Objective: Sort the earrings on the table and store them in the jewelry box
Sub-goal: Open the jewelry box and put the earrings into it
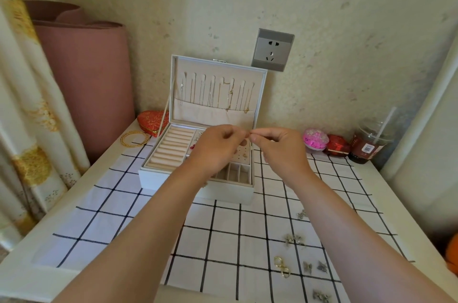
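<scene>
My left hand (215, 146) and right hand (280, 149) meet tip to tip, thumb and forefinger of each pinched on a tiny piece (248, 133) too small for me to make out, the other fingers curled in. They hover over the open white jewelry box (233, 191) with its beige velvet lining. Small silver and gold earrings (293, 239) lie scattered on the white black-checked cloth (223, 240), beside my right forearm.

One jewelry box (233, 192), one left hand (213, 148), one right hand (281, 149), one tiny earring (248, 132), one cup (366, 149), one wall socket (272, 50)
</scene>
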